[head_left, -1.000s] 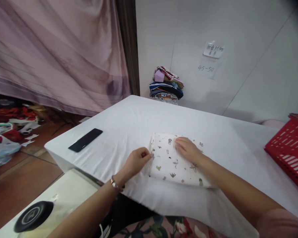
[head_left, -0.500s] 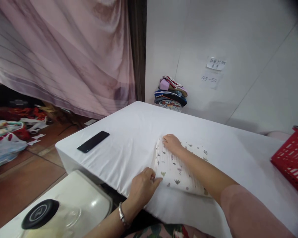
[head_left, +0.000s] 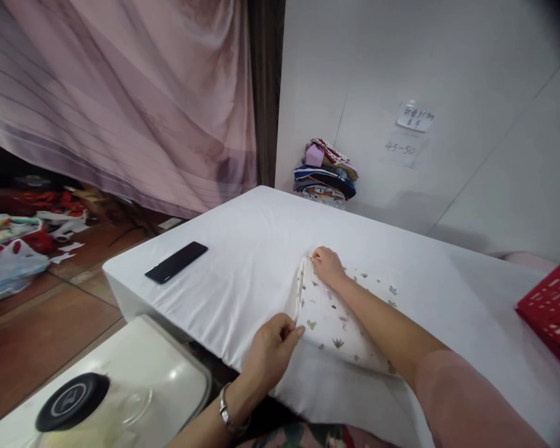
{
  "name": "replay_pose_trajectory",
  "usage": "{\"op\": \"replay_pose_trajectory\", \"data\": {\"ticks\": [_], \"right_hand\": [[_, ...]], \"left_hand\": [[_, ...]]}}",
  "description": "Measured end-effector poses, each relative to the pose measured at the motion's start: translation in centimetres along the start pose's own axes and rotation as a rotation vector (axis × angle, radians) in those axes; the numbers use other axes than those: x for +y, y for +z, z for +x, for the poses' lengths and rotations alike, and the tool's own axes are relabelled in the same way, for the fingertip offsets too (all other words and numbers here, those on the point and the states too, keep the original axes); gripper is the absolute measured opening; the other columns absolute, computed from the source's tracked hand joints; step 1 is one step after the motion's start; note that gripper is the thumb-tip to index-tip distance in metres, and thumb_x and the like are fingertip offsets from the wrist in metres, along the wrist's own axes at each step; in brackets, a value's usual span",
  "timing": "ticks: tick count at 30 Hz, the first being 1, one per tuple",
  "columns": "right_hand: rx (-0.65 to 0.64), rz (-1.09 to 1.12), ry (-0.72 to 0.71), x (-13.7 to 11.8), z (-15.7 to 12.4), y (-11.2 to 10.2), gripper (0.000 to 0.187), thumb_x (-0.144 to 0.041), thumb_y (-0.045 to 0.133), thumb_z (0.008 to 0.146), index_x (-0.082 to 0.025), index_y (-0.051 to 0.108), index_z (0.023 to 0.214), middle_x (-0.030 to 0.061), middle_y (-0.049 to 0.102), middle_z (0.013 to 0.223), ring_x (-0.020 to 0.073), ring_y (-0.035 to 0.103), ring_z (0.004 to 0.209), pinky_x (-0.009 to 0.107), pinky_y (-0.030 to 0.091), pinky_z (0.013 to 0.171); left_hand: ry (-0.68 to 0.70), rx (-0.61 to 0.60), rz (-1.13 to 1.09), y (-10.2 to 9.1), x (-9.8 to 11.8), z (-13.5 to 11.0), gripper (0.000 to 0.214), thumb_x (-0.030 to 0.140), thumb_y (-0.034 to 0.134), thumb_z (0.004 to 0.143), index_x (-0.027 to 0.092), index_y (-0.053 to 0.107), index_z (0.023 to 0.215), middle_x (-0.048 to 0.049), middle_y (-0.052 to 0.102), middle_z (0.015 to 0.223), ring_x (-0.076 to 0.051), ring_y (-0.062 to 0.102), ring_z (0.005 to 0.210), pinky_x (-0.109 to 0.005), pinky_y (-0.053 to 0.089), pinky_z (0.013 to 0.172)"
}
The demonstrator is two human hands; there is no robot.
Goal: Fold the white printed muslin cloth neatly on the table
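Observation:
A folded white cloth printed with small cactus, plant and flamingo figures lies near the front edge of the white-covered table. My left hand, with a silver bracelet at the wrist, pinches the cloth's near left corner. At the far left corner, my right hand has its fingers closed on the edge. Between the two hands the left edge is raised a little off the table, showing layers. My right forearm crosses over the cloth and hides part of its right side.
A black phone lies on the table's left. Folded fabrics are stacked by the wall, below paper notes. A red plastic basket stands at the right. Lower left, a white surface holds a black-lidded jar.
Both hands have closed on the cloth's left corners, and its left edge has lifted slightly. My right hand's fingers, earlier lying flatter on the cloth, now grip the far corner.

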State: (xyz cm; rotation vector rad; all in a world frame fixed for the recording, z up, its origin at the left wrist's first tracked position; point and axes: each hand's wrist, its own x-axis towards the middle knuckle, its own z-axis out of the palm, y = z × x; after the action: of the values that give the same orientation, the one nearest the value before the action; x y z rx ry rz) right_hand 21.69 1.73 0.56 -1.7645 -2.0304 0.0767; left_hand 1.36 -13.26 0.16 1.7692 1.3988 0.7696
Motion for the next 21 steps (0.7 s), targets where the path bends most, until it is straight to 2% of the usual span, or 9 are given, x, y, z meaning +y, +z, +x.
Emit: {"op": "replay_pose_trajectory", "data": {"ticks": [5,10,13,16,18,21], "right_hand": [[-0.074,0.061,0.145,-0.3,0.2,0.3,0.008,-0.021,0.045,0.086,-0.022,0.053,0.083,0.0016,0.062,0.081,0.0163,0.053,0.075,0.025,0.033,0.063],[-0.140,0.055,0.133,-0.6,0.2,0.8,0.008,-0.022,0.045,0.087,-0.022,0.052,0.085,0.0012,0.063,0.081,0.0159,0.054,0.074,0.024,0.031,0.061],[-0.177,0.043,0.125,-0.7,0.2,1.0,0.010,-0.023,0.043,0.088,-0.023,0.052,0.087,0.0003,0.063,0.076,0.0155,0.054,0.070,0.024,0.030,0.059],[-0.172,0.034,0.126,-0.6,0.2,1.2,0.011,-0.023,0.042,0.089,-0.023,0.052,0.088,0.0002,0.064,0.076,0.0158,0.055,0.070,0.024,0.029,0.059],[-0.166,0.024,0.126,-0.6,0.2,1.2,0.011,-0.023,0.042,0.089,-0.023,0.053,0.089,0.0010,0.065,0.079,0.0161,0.056,0.072,0.025,0.029,0.059],[-0.160,-0.002,0.118,-0.7,0.2,1.3,0.013,-0.024,0.040,0.090,-0.023,0.053,0.091,0.0021,0.065,0.085,0.0161,0.056,0.075,0.025,0.030,0.060]], "left_hand": [[-0.043,0.019,0.003,0.4,-1.1,0.4,0.033,0.046,0.045,0.081,0.020,0.042,0.061,0.0036,0.045,0.057,-0.012,0.041,0.056,-0.024,0.030,0.054],[-0.052,0.001,0.071,0.6,-1.2,0.4,0.027,0.037,0.045,0.080,0.020,0.041,0.060,0.0041,0.045,0.055,-0.012,0.042,0.055,-0.024,0.028,0.054],[-0.029,-0.025,0.189,0.4,-0.9,0.6,0.023,0.029,0.045,0.077,0.020,0.041,0.057,0.0037,0.045,0.054,-0.012,0.042,0.053,-0.025,0.028,0.053],[-0.007,-0.006,0.300,-0.2,-0.6,1.1,0.019,0.029,0.047,0.078,0.020,0.046,0.061,0.0023,0.051,0.058,-0.013,0.047,0.056,-0.026,0.032,0.054],[0.095,0.063,0.343,-0.5,0.0,1.5,0.013,0.031,0.047,0.080,0.021,0.051,0.073,-0.0007,0.058,0.071,-0.016,0.054,0.066,-0.028,0.038,0.060],[0.388,0.144,0.371,-0.4,1.4,2.6,0.020,0.029,0.045,0.084,0.021,0.053,0.100,-0.0077,0.060,0.106,-0.021,0.055,0.099,-0.035,0.042,0.083]]}}
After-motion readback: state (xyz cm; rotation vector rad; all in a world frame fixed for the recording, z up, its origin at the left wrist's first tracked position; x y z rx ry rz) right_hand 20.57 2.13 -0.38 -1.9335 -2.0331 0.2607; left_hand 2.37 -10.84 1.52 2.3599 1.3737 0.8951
